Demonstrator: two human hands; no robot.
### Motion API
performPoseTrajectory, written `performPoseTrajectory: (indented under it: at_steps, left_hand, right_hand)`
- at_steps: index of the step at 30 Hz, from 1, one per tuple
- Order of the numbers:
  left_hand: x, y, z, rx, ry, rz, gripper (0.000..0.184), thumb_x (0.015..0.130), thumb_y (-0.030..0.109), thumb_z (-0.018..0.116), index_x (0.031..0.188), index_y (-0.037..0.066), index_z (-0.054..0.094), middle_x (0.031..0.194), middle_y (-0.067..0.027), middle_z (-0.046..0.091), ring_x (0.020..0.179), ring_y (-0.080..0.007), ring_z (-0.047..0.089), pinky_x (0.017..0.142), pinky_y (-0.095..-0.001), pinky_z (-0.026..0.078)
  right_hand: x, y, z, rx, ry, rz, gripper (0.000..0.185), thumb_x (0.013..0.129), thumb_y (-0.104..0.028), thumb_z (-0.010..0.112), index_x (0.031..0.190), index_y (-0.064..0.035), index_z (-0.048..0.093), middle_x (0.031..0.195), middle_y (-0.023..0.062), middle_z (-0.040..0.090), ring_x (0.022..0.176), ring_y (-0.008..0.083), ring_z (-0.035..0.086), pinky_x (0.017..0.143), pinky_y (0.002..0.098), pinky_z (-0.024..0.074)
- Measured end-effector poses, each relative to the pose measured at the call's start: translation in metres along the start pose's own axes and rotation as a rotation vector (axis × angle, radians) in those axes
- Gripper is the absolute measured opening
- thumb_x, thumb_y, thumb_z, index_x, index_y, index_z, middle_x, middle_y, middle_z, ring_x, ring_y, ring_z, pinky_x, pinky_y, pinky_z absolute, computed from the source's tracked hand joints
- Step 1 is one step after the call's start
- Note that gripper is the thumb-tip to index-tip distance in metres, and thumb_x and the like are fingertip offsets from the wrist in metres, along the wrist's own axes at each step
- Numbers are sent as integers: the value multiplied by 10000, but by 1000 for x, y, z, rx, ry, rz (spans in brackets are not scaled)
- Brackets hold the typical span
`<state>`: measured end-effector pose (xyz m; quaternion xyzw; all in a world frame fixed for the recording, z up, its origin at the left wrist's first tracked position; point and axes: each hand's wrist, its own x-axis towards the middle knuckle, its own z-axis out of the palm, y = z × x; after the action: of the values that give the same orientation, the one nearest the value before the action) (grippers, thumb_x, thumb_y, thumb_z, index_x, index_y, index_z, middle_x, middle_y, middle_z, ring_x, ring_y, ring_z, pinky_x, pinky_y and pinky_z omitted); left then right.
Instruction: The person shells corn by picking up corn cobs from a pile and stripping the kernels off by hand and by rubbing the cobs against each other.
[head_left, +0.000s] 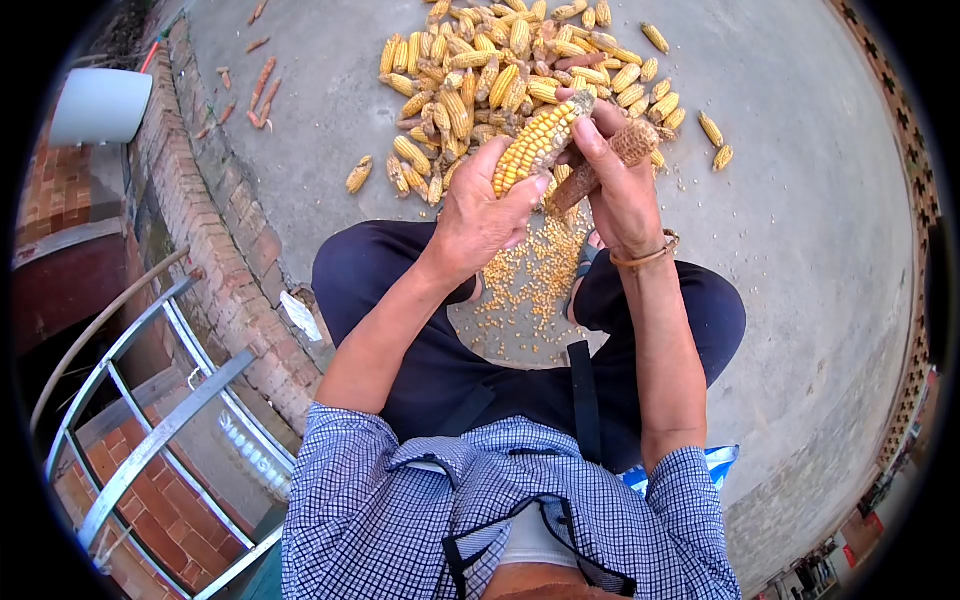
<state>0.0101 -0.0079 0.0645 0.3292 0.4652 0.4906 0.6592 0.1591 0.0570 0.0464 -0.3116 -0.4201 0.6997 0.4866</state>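
Observation:
My left hand is closed around the lower end of a yellow corn cob, which tilts up to the right and has pale bare patches near its tip. My right hand is closed too, with a brown stripped corncob in its grip. Its thumb and fingers also touch the upper end of the yellow cob. The brown cob's knobbly end shows beside the thumb; part of it is hidden by the hand. Loose corn kernels lie scattered on the ground below, between my legs.
A large pile of corn cobs lies on the concrete ahead, with a few strays around it. Stripped cobs lie at the upper left. A brick edging, a metal frame and a white bucket are on the left.

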Motion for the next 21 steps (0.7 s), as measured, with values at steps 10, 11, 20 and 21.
performPoseTrajectory:
  at_steps: [10,11,20,21]
  left_hand:
    - [3,-3,-3,47,122,52,310,924,89,616,1174,-39,484,744,-13,521,505,-41,451,418,-208,392]
    - [4,-5,-5,51,132,83,314,923,85,616,1177,-42,484,755,-21,528,509,-45,457,422,-209,403]
    - [3,5,-9,41,140,160,316,947,94,592,1214,-40,489,846,-90,603,536,-76,516,480,-257,503]
    - [2,8,-10,44,126,153,315,952,102,588,1214,-42,491,855,-94,609,538,-78,521,482,-261,507]
  right_hand:
    - [-2,3,-1,-9,79,89,293,933,-238,666,1118,-17,614,937,16,643,733,64,561,608,189,437]
    - [-2,2,-1,-3,79,84,299,933,-230,665,1117,-1,608,931,33,649,735,76,583,611,194,454]
    - [-5,-8,7,93,21,44,327,948,-150,617,1137,110,555,961,166,675,852,213,697,769,299,587]
    - [-5,-9,5,112,8,43,325,950,-140,607,1145,114,552,975,172,674,859,220,698,770,302,588]
